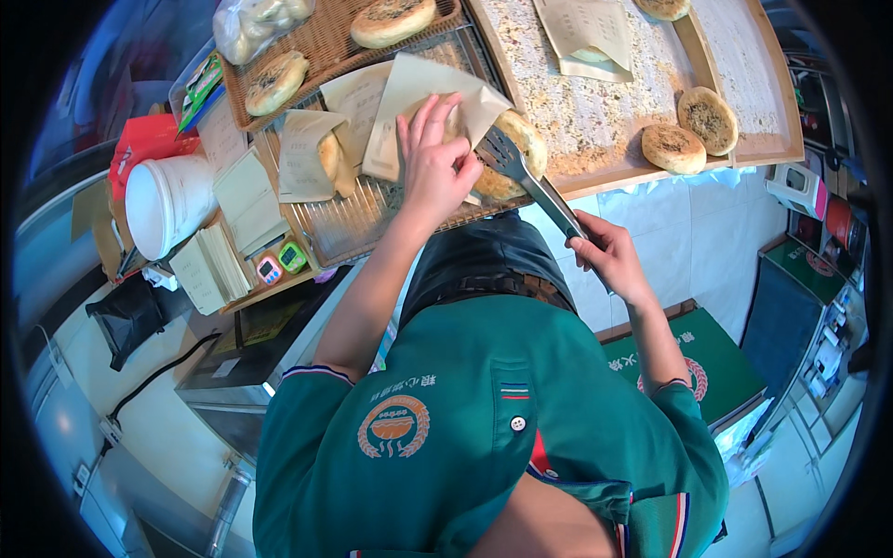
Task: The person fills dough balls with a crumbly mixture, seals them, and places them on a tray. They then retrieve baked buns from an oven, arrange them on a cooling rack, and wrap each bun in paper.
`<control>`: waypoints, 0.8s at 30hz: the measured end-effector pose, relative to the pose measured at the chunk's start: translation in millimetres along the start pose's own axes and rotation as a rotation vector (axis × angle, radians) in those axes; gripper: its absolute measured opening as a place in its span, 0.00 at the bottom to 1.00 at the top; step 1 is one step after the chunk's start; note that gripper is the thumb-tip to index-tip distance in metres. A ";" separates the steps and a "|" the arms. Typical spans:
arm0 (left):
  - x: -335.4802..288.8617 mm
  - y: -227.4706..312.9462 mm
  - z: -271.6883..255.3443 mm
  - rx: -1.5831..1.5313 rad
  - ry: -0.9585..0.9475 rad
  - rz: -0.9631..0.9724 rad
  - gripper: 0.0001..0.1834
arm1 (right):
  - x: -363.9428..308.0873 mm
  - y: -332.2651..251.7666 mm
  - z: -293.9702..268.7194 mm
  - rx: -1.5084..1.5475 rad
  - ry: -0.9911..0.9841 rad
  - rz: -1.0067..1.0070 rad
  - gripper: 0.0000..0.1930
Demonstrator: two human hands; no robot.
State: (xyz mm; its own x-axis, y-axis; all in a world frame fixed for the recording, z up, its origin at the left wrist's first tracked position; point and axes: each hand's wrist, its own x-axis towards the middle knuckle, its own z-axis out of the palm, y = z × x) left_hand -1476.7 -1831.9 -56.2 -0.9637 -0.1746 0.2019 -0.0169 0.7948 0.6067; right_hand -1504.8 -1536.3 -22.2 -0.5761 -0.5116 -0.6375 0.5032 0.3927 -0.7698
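Note:
With its fingers closed on a brown paper bag [400,86], my left hand [435,167] works over the wire rack [349,219]. A round golden flatbread [526,141] shows at the bag's right side, and another bread [498,184] lies just below it. My right hand [609,256] grips metal food tongs [549,200]. Their slotted dark head reaches between the breads beside the bag; whether it pinches one is hidden. Left of my left hand, a filled paper bag [312,153] with a bread peeking out rests on the rack.
A wooden tray [595,139] with crumbs, several flatbreads and a bagged one extends right. A wicker basket [326,37] with breads stands at the upper left. Further left are a white bucket [167,206], stacked paper bags [212,268] and two small timers [281,262].

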 end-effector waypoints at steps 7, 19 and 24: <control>6.6 45.2 -8.6 -0.128 -0.202 0.064 0.11 | 11.1 -20.5 -15.6 0.085 -0.216 0.055 0.22; 29.1 40.8 -9.1 -0.357 0.220 0.024 0.09 | 60.9 -138.5 -19.5 -0.619 -0.139 -0.073 0.17; -71.3 -124.9 -143.7 -0.734 0.623 -0.485 0.17 | 88.3 -159.9 -12.2 -0.633 -0.184 -0.064 0.16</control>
State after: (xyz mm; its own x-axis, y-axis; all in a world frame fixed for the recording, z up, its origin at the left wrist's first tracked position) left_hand -1367.6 -2002.3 -35.9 -0.5883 -0.8073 0.0455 0.0029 0.0541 0.9985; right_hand -1644.0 -1634.9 44.2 -0.4444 -0.6493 -0.6173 -0.0363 0.7015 -0.7117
